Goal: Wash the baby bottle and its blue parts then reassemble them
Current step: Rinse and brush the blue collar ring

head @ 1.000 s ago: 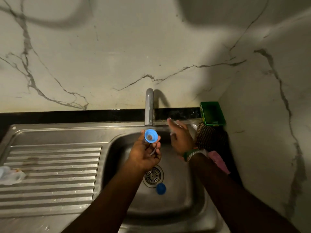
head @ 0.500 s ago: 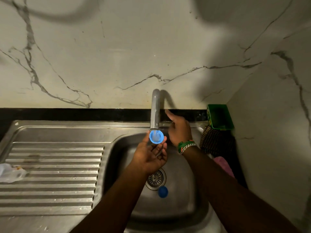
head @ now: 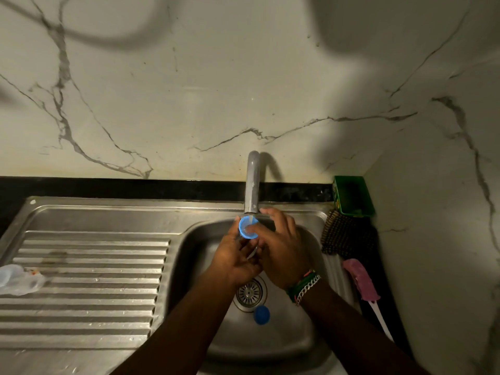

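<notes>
We see the blue cap [head: 248, 230] right under the tap [head: 252, 185], water landing in its open mouth. The left hand [head: 235, 259] grips it, fingers curled round its side. The right hand [head: 281, 251] is alongside, thumb dipping into the cap, the other fingers loosely spread above; whether it grasps the cap we can't tell. Both hands are over the steel sink [head: 303, 345]. A 2nd blue part [head: 262, 315] lies in the basin just beside the drain strainer [head: 250, 293]. On the left drainboard [head: 89, 280] rests a clear plastic piece [head: 19, 280]. At right, we see a green box [head: 353, 196], a dark scrubber [head: 347, 236] and a pink brush [head: 364, 282].
</notes>
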Motion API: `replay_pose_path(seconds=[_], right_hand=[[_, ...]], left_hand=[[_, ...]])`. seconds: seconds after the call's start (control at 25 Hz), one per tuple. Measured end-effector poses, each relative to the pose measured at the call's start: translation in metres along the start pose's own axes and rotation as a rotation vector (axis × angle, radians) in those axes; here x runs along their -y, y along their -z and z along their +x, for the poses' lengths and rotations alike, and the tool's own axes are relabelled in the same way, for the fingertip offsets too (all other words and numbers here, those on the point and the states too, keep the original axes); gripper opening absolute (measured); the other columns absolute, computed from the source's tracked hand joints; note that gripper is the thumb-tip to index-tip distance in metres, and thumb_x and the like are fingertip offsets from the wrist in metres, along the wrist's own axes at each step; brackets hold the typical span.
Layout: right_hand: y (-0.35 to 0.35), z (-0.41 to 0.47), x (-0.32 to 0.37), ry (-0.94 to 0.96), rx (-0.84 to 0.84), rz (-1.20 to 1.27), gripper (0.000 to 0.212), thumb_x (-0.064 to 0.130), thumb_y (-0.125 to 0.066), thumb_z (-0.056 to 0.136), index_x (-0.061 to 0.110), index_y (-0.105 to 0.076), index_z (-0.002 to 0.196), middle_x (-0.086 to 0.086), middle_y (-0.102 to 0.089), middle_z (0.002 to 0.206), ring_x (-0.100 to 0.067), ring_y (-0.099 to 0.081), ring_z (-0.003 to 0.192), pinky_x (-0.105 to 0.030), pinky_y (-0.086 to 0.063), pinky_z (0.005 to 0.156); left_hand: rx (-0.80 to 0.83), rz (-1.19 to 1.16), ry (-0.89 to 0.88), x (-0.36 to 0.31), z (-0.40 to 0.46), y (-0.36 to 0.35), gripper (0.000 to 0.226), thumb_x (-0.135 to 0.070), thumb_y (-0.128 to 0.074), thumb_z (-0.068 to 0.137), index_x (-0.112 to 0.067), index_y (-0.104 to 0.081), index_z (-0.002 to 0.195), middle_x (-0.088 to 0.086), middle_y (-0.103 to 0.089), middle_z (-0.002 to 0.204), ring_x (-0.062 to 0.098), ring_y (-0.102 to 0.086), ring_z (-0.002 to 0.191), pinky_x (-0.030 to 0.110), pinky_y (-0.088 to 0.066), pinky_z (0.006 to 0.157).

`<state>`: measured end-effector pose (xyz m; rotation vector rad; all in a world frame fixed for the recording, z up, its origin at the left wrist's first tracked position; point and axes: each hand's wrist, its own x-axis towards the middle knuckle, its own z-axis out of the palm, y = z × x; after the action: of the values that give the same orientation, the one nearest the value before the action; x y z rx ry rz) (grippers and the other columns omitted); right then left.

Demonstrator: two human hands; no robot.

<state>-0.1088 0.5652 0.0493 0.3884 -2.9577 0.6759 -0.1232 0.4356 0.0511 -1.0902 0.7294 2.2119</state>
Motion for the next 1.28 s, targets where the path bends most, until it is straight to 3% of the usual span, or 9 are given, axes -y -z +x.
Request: replay_pose_path(seconds=[0.04,0.2,0.32,0.44,0.52,0.64,0.76,1.04,1.28], right_hand=[[-0.001,0.001,-0.001,-0.053,0.016,0.014,0.063,0.065,-0.016,0.097,0.035,-0.061,0.13,-0.009,-0.041,0.151,-0.033,-0.044,0.128,-0.045,-0.048,0.095],[-0.002,-0.005,0.004,-0.128,-0.005,-0.054,0.046,0.042,-0.05,0.089,0.038,-0.055,0.134,-0.008,-0.04,0.151,-0.033,-0.043,0.131,-0.049,-0.051,0.096],[-0.003,-0.01,0.009,-0.096,0.061,0.081,0.048,0.028,-0.05,0.09,0.035,-0.055,0.137,-0.005,-0.034,0.154,-0.027,-0.037,0.136,-0.039,-0.045,0.105],[-0.004,-0.005,0.003,-0.259,-0.018,0.234,0.035,0.031,-0.053,0.094,0.028,-0.063,0.127,-0.007,-0.04,0.148,-0.023,-0.042,0.13,-0.018,-0.036,0.096],[-0.005,-0.004,0.006,-0.391,0.029,0.56,0.023,0.015,-0.06,0.095,0.016,-0.068,0.117,-0.009,-0.053,0.134,-0.022,-0.05,0.124,-0.007,-0.037,0.089],[-0.002,0.005,0.02,-0.749,0.069,1.199,0.021,0.003,-0.058,0.094,-0.001,-0.064,0.114,-0.015,-0.065,0.108,-0.03,-0.063,0.097,-0.028,-0.049,0.078],[0.0,0.007,0.034,-0.984,0.093,1.49,0.019,0.02,-0.055,0.099,0.017,-0.07,0.11,-0.006,-0.07,0.109,-0.019,-0.061,0.1,-0.033,-0.05,0.081],[0.005,0.014,0.036,-1.041,0.156,1.68,0.043,0.045,-0.063,0.092,0.023,-0.068,0.128,-0.006,-0.067,0.13,-0.025,-0.056,0.126,-0.042,-0.043,0.105],[-0.005,0.01,0.049,-1.052,0.017,1.673,0.024,0.034,-0.049,0.104,0.027,-0.064,0.122,-0.01,-0.064,0.128,-0.019,-0.059,0.117,-0.033,-0.045,0.1]], left_hand=[[0.002,0.012,0.006,0.002,0.0,0.0,0.057,-0.052,-0.075,0.085,-0.006,-0.072,0.118,0.013,-0.074,0.11,0.028,-0.066,0.106,0.044,-0.053,0.096],[0.021,0.01,-0.023,0.002,-0.002,0.0,0.059,-0.052,-0.072,0.088,-0.004,-0.071,0.121,0.012,-0.074,0.094,0.021,-0.063,0.09,0.038,-0.045,0.108],[0.012,0.033,-0.065,0.003,-0.004,-0.002,0.055,-0.051,-0.073,0.087,-0.009,-0.071,0.122,0.015,-0.072,0.118,0.031,-0.065,0.111,0.047,-0.055,0.092],[0.04,0.09,-0.18,0.009,-0.005,-0.002,0.041,-0.038,-0.073,0.091,-0.009,-0.07,0.12,0.017,-0.074,0.118,0.026,-0.073,0.092,0.041,-0.058,0.082],[0.07,0.152,-0.307,0.01,-0.005,0.0,0.028,-0.023,-0.07,0.094,-0.011,-0.07,0.119,0.014,-0.077,0.111,0.022,-0.078,0.087,0.036,-0.061,0.077],[0.086,0.292,-0.444,0.011,-0.005,0.004,0.019,-0.008,-0.065,0.095,-0.012,-0.07,0.113,0.01,-0.078,0.108,0.017,-0.077,0.088,0.029,-0.06,0.072],[0.093,0.341,-0.526,0.011,-0.005,0.007,0.018,-0.008,-0.064,0.095,-0.013,-0.07,0.112,0.006,-0.079,0.106,0.017,-0.076,0.092,0.031,-0.06,0.076],[0.13,0.6,-0.642,0.002,-0.006,0.008,0.016,-0.015,-0.064,0.098,-0.015,-0.07,0.112,-0.002,-0.078,0.108,0.013,-0.074,0.1,0.027,-0.059,0.073],[0.068,0.317,-0.519,0.004,-0.001,-0.002,0.015,-0.021,-0.059,0.101,-0.017,-0.073,0.097,0.003,-0.079,0.101,0.022,-0.073,0.101,0.04,-0.059,0.087]])
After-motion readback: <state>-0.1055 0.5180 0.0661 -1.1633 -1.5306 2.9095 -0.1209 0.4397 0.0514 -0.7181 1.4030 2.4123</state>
